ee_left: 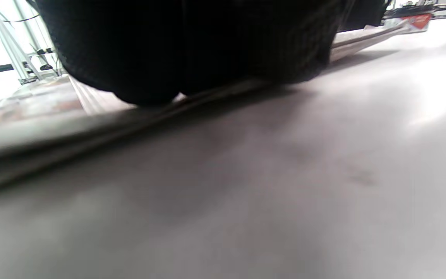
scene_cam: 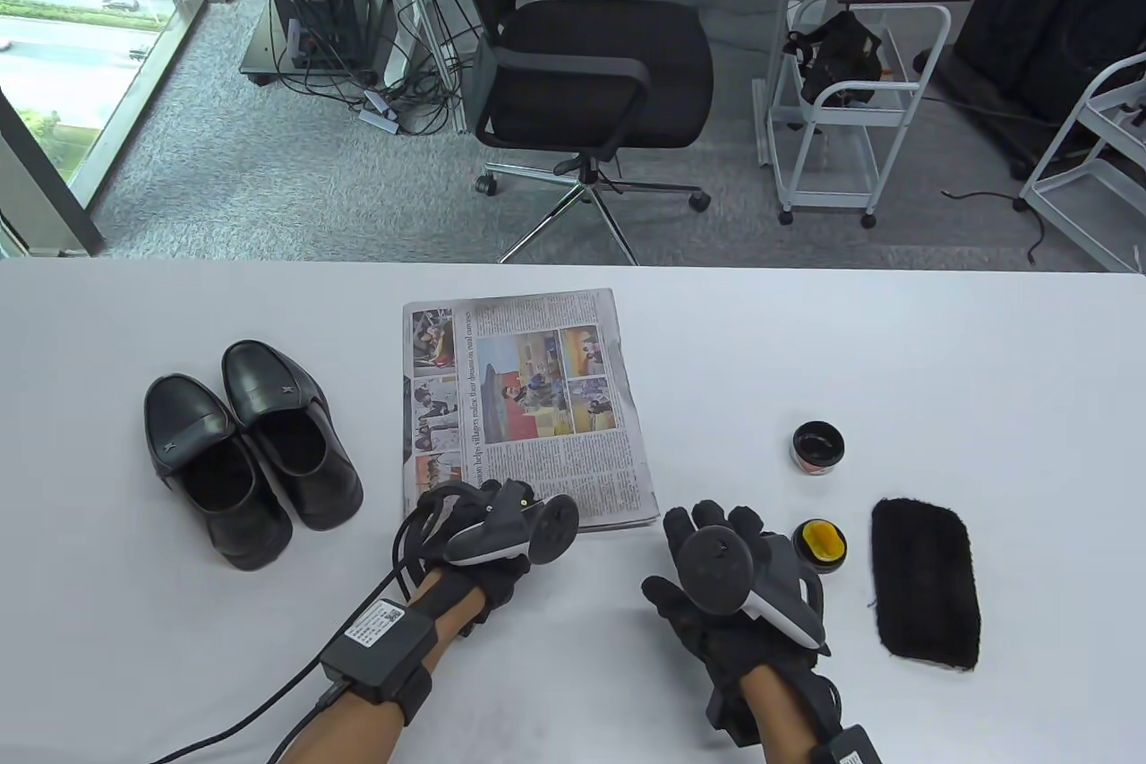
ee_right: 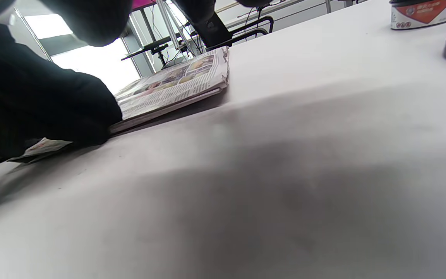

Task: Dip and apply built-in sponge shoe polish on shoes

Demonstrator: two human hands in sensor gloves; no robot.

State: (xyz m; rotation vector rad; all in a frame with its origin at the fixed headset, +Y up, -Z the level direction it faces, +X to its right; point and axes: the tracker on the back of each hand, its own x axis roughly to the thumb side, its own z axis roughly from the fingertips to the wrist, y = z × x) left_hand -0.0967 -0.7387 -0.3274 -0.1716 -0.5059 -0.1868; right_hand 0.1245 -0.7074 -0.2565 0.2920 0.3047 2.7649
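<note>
**Both hands down at the newspaper's near edge, polish waiting off to the right**

Table view: the pair of black leather slip-on shoes (scene_cam: 251,450) sits side by side at the left of the white bench (scene_cam: 895,334), toes pointing away and a little left. A folded newspaper (scene_cam: 524,406) lies in the middle, long axis running away from the person. The left hand (scene_cam: 488,531) rests at its near-left corner; the right hand (scene_cam: 716,576) lies just beside its near-right corner, fingers (scene_cam: 712,522) straight and spread, holding nothing. Just right of that hand sits the black round lid with its yellow built-in sponge (scene_cam: 822,544), facing up. The open black polish tin (scene_cam: 817,447) stands farther away. The black fuzzy cloth (scene_cam: 926,582) lies farthest right. So the right hand is much nearer the sponge; the shoes are on the left hand's side.

Left wrist view: dark gloved fingers (ee_left: 192,46) press the newspaper's layered edge; whether they pinch it I cannot tell.

Right wrist view: a gloved fingertip (ee_right: 72,112) touches the newspaper's edge; the tin's red label shows top right.
</note>
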